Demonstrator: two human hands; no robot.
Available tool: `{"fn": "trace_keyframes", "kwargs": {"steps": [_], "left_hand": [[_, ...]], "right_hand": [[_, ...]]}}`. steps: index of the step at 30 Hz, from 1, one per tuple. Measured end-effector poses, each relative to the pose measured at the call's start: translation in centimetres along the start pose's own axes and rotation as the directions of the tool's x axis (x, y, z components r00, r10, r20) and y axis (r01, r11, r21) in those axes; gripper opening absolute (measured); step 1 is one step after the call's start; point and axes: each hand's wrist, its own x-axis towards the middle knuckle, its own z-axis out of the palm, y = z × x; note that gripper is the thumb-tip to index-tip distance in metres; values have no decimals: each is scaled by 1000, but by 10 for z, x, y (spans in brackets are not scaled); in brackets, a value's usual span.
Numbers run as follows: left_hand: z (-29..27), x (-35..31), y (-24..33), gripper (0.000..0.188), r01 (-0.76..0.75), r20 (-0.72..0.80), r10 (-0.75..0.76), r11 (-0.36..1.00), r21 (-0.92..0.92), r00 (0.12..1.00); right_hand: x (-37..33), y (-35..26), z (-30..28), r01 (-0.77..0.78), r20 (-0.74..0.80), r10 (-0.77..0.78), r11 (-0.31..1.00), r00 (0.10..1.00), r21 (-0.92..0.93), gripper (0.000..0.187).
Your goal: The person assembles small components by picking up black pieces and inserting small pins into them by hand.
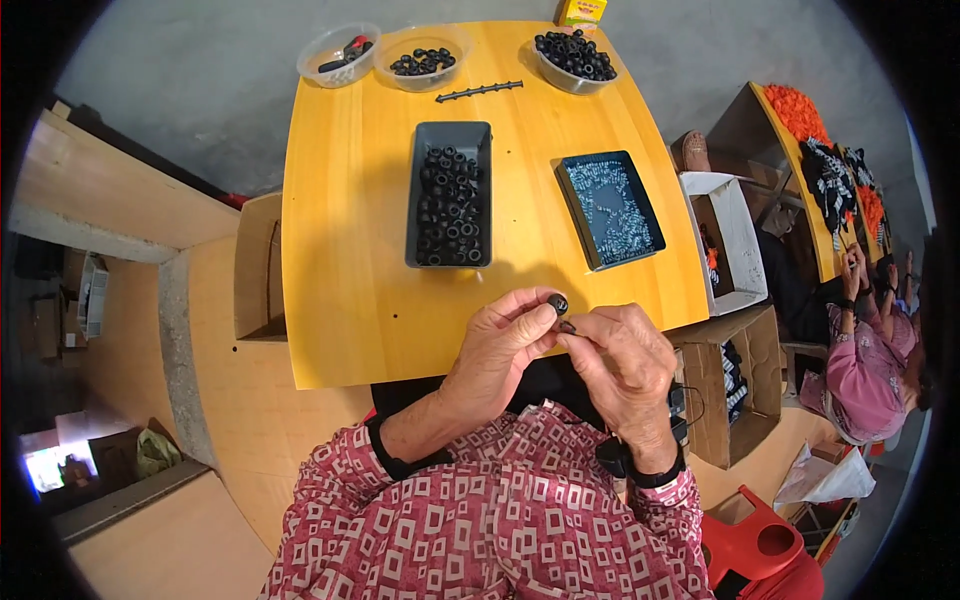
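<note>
Both my hands meet just past the table's near edge. Between thumb and fingers, my left hand (508, 335) pinches a small black round part (558, 303) with a lighter centre. Close against it, my right hand (628, 358) has its thumb and forefinger pressed together on a small dark piece (567, 327), too small to name. Ahead of my left hand stands a dark grey tray (413, 200) filled with black ring-shaped parts (452, 205). A second, shallower dark tray (655, 230) holds many tiny silvery-blue pieces (625, 205), beyond my right hand.
At the yellow table's (350, 250) far edge are a clear bowl (312, 62) with black and red items and two bowls of black parts (425, 63) (577, 55). A black notched rod (480, 91) lies nearby. Cardboard boxes (262, 270) flank the table; another person (865, 380) sits right.
</note>
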Motion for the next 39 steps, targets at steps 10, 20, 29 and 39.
{"fn": "trace_keyframes", "kwargs": {"steps": [10,20,29,39], "left_hand": [[-5,3,-4,24,227,117,-217,971,-78,969],[-7,1,-8,25,217,45,-216,976,-17,975],[-9,0,-9,26,201,-11,-200,977,75,980],[-12,0,-10,22,205,8,-206,976,77,978]], "right_hand": [[11,26,-28,-46,154,29,993,988,108,18],[13,29,-32,33,268,-59,994,962,100,21],[13,25,-27,157,279,-144,987,950,-26,24],[1,29,-17,21,190,-35,997,981,76,20]]}}
